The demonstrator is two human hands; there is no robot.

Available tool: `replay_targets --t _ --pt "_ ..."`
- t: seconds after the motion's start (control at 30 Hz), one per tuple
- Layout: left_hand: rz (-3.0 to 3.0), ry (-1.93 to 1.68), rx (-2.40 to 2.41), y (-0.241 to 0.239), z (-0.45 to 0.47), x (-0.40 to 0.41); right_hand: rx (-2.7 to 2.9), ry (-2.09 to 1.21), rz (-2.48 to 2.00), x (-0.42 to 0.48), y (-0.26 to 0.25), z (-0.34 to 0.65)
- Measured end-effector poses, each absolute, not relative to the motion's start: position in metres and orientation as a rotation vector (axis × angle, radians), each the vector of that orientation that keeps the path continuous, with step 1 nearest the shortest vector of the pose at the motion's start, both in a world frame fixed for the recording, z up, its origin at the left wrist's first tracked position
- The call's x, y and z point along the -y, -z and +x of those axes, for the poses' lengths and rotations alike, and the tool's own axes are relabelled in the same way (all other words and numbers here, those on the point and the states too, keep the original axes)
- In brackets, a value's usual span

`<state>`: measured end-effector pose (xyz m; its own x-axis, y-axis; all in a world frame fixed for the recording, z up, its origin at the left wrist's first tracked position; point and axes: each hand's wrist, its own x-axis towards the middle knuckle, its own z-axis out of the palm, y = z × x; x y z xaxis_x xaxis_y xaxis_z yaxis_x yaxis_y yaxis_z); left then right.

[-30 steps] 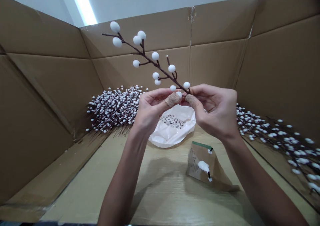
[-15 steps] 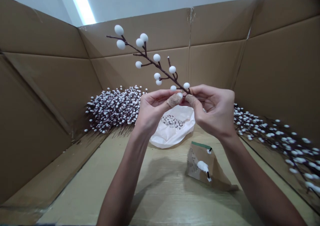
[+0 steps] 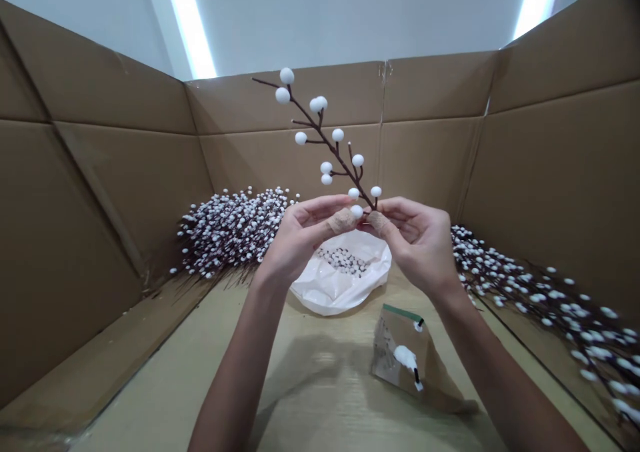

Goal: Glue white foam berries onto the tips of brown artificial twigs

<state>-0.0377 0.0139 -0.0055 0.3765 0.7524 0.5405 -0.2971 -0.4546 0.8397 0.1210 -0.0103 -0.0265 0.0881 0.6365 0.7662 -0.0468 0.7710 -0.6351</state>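
A brown artificial berry branch [image 3: 330, 147] with several white berries slants up and left above my hands. My right hand [image 3: 417, 242] pinches its lower end between thumb and fingers. Close beside it, my left hand [image 3: 305, 235] has thumb and fingers closed on a white berry [image 3: 357, 212] near the bottom of the branch. Both thumbs are wrapped in tan tape. Beyond and below the hands lies a white plastic bag [image 3: 330, 299], opened out, with many loose white berries [image 3: 345, 262] in it.
A thick bundle of berry branches [image 3: 233, 232] lies at the back left, and more branches [image 3: 530, 289] run along the right side. A folded cardboard piece [image 3: 425, 365] with white glue-like blobs stands on the table [image 3: 320, 412]. Cardboard walls [image 3: 295, 162] enclose three sides.
The view has tilted up a little. The branch's tip has swung slightly right and it stands a bit steeper. Both hands keep their hold near its lower end.
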Motion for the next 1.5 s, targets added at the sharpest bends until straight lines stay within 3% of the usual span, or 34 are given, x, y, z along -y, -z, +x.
replay_targets --t 0.7,1.33,1.5 --pt "1.212 -1.53 -0.341 -0.011 -0.046 0.007 1.532 -0.118 -0.65 0.008 0.054 0.092" --pt "1.429 -1.619 -0.407 -0.001 -0.032 0.002 1.87 -0.58 -0.69 0.018 0.03 0.115" --pt "1.498 -1.564 -0.485 0.004 -0.025 0.003 1.602 -0.498 -0.6 0.02 0.021 0.13"
